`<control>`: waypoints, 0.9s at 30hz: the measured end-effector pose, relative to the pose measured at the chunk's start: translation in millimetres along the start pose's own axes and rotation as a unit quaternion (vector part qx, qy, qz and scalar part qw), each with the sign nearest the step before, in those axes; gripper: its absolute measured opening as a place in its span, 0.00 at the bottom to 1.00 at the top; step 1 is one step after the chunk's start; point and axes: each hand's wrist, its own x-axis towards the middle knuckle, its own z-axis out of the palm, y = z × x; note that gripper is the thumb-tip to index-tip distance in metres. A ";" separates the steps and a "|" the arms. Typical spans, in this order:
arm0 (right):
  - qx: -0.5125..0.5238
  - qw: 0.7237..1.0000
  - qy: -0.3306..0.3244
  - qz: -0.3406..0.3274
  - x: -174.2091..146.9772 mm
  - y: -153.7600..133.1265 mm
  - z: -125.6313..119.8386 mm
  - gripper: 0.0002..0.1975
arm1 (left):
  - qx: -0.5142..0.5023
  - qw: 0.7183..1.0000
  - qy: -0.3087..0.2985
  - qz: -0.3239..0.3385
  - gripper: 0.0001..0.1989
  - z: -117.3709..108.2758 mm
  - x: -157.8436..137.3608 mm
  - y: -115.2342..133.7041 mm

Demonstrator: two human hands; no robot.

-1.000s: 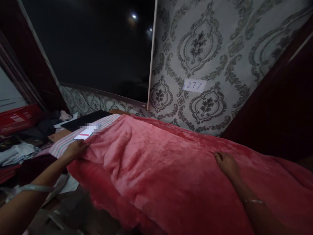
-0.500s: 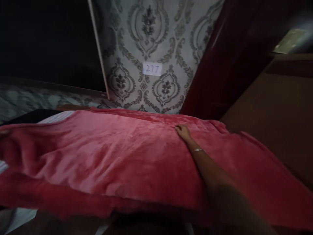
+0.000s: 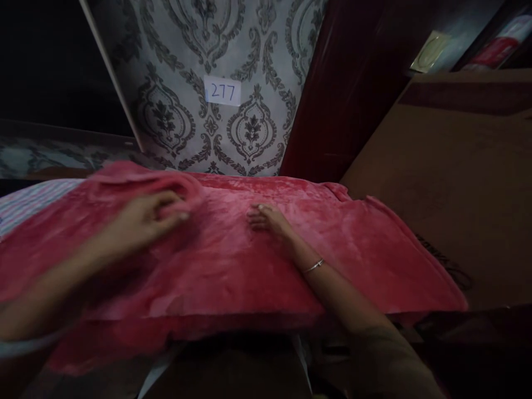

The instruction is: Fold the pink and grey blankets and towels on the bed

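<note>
Pink blanket [image 3: 233,266] spread below the patterned wall [image 3: 120,77], near edge hanging down; whatever holds it up is mostly covered. Striped cloth [image 3: 37,199] shows at its left end, cardboard box [image 3: 449,177] at its right. Paper label [image 3: 223,91] reading 277 is on the wall above.

Left hand [image 3: 143,219]: at a turned-up fold on the left part, thumb and fingers bent with a gap between them; blurred, can't tell if it's clamped on the cloth. Right hand [image 3: 268,219]: mid-blanket toward the far edge, fingers loosely curled together at the surface, can't tell if it pinches any.

Handling, my guess: plush, soft, limp, not fragile; bulky, some weight over the full spread. Nap may slide a bit on itself. Best hold: edges or corners, full fold thickness, hands well apart; a mid-surface pinch would just bunch it.
</note>
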 end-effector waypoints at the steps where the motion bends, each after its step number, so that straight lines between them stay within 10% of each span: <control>1: 0.015 0.999 -0.023 0.030 -5.5 3.4 7.0 0.14 | -0.027 0.998 -0.046 0.018 0.26 21.7 -0.6 9.5; 5: 0.050 0.995 -0.043 0.074 -18.7 11.6 18.6 0.14 | -0.029 0.986 -0.151 0.070 0.13 89.0 -27.8 31.1; 12: -0.118 0.993 0.000 0.009 -9.6 19.1 27.9 0.23 | 0.003 0.991 0.041 0.124 0.14 115.5 -80.1 9.4; 17: -0.395 0.889 -0.010 -0.233 13.1 8.0 65.9 0.35 | 0.099 0.981 0.109 0.127 0.21 127.0 -100.3 -1.8; 23: -0.585 0.760 -0.104 -0.264 38.7 2.4 126.5 0.47 | 0.166 0.976 0.054 0.134 0.23 137.9 -106.2 -2.1; 27: -0.554 0.796 -0.090 -0.227 61.7 3.9 144.2 0.22 | 0.156 0.975 0.044 0.150 0.23 128.9 -102.6 -4.5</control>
